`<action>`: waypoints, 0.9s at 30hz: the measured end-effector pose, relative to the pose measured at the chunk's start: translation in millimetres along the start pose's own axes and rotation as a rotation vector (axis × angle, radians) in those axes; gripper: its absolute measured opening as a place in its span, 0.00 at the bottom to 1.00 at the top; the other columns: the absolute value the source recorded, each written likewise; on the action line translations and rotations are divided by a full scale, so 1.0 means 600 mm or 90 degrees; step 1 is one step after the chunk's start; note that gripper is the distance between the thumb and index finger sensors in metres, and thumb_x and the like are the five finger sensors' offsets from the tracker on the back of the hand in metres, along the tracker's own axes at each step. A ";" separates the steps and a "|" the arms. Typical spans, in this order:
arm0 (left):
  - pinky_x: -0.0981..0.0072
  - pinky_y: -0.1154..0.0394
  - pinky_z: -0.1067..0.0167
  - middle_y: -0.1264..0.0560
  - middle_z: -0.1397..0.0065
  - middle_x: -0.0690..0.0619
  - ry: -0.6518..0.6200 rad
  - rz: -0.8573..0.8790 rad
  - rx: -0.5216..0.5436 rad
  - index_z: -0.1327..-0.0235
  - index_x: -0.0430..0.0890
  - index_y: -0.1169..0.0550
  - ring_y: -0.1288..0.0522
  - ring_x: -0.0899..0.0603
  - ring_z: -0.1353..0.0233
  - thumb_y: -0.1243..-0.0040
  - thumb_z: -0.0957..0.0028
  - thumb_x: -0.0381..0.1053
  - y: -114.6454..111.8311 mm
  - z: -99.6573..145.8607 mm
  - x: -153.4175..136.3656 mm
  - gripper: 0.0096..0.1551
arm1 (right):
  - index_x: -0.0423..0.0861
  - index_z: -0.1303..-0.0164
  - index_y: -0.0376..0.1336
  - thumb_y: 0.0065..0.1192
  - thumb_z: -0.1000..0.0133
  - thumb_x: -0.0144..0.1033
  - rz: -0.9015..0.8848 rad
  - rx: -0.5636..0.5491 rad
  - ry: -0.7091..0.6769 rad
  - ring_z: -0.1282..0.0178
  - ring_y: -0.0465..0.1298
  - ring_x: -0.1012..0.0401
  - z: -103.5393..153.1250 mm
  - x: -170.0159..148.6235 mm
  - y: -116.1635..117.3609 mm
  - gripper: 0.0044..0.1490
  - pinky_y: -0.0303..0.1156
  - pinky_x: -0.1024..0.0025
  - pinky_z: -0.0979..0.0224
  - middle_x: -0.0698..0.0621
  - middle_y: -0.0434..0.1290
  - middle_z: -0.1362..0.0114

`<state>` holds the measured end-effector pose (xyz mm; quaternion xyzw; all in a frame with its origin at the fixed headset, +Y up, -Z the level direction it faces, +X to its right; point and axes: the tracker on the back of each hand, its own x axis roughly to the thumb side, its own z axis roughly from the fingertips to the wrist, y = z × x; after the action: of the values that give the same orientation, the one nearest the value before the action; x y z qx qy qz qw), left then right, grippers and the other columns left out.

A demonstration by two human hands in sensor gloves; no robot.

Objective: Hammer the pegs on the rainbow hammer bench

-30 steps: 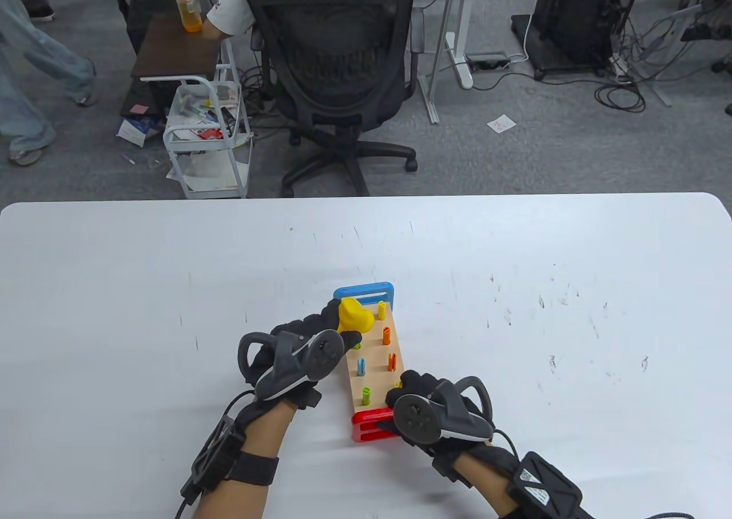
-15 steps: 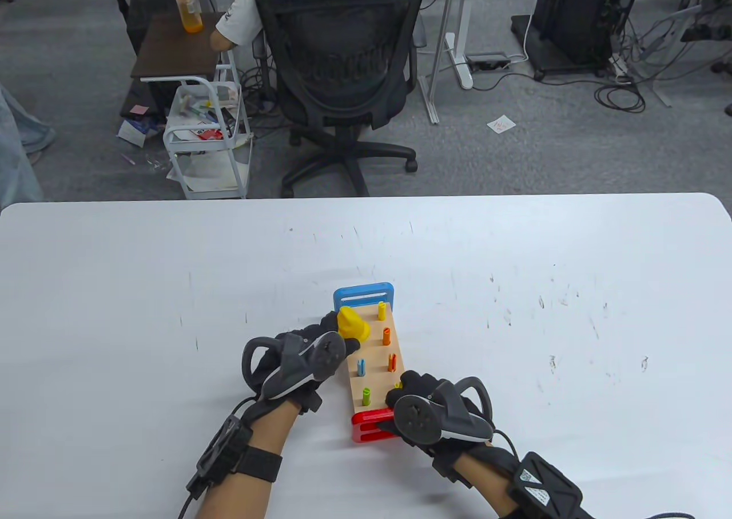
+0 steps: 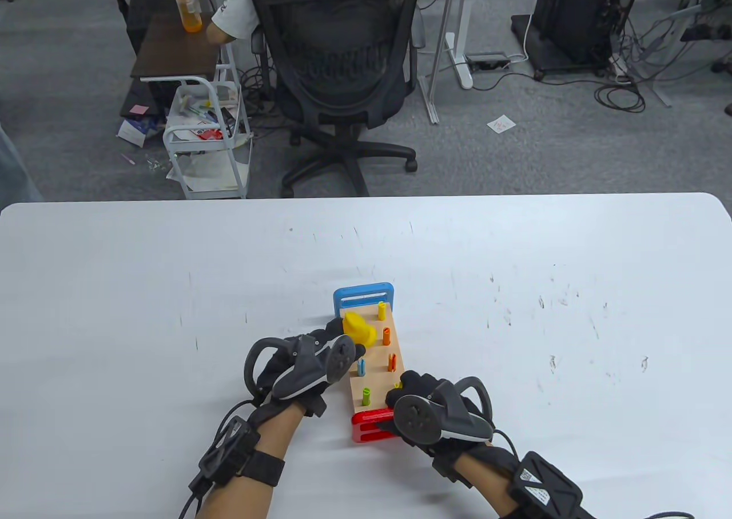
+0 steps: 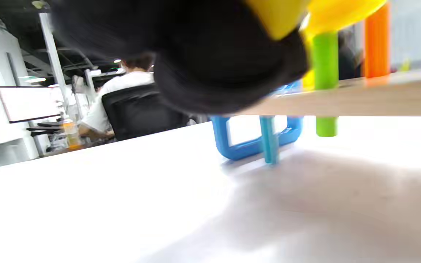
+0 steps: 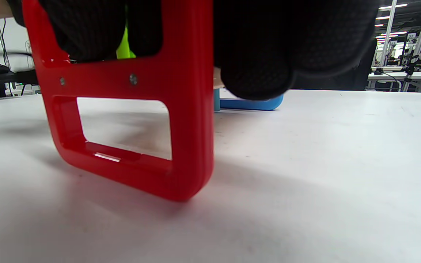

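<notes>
The hammer bench (image 3: 380,370) is a wooden board with a blue end frame (image 3: 363,296) at the far end and a red end frame (image 3: 372,426) at the near end. Coloured pegs stand in it. My left hand (image 3: 320,350) grips a yellow hammer (image 3: 359,329) with its head down on a green peg (image 4: 325,62) at the board's left side. My right hand (image 3: 423,407) holds the bench at its red end (image 5: 122,91), fingers over the frame's top.
The bench stands on a white table (image 3: 171,313). Beyond the far edge are a black office chair (image 3: 337,67) with a seated person, a small white cart (image 3: 209,135) and floor cables.
My left hand has brought the yellow hammer down and a little nearer, from raised above the board's far left onto the green peg. My right hand has stayed on the red end.
</notes>
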<state>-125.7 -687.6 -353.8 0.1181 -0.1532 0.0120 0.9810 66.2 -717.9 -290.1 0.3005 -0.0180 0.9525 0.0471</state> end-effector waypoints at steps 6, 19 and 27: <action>0.65 0.16 0.72 0.12 0.56 0.55 0.025 0.064 0.162 0.28 0.52 0.25 0.11 0.48 0.69 0.55 0.48 0.76 0.115 0.023 -0.008 0.43 | 0.46 0.54 0.71 0.60 0.40 0.55 0.000 0.000 0.000 0.48 0.80 0.46 0.000 0.000 0.000 0.23 0.76 0.44 0.40 0.39 0.73 0.40; 0.67 0.15 0.72 0.11 0.57 0.57 0.016 -0.090 0.002 0.31 0.54 0.23 0.11 0.50 0.69 0.55 0.50 0.77 0.020 0.000 -0.002 0.42 | 0.46 0.53 0.71 0.60 0.39 0.55 0.001 0.007 0.002 0.48 0.80 0.46 0.000 0.000 -0.002 0.23 0.76 0.44 0.40 0.39 0.72 0.39; 0.66 0.15 0.70 0.12 0.55 0.56 0.001 0.080 0.294 0.29 0.53 0.25 0.11 0.49 0.67 0.56 0.48 0.77 0.152 0.046 0.001 0.42 | 0.46 0.54 0.71 0.60 0.39 0.55 0.000 0.005 0.000 0.48 0.79 0.46 -0.001 0.000 -0.001 0.23 0.76 0.44 0.40 0.39 0.72 0.39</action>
<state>-138.8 -605.6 -307.5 0.3298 -0.1527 0.1081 0.9253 66.2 -717.5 -290.6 0.3009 -0.0140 0.9525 0.0457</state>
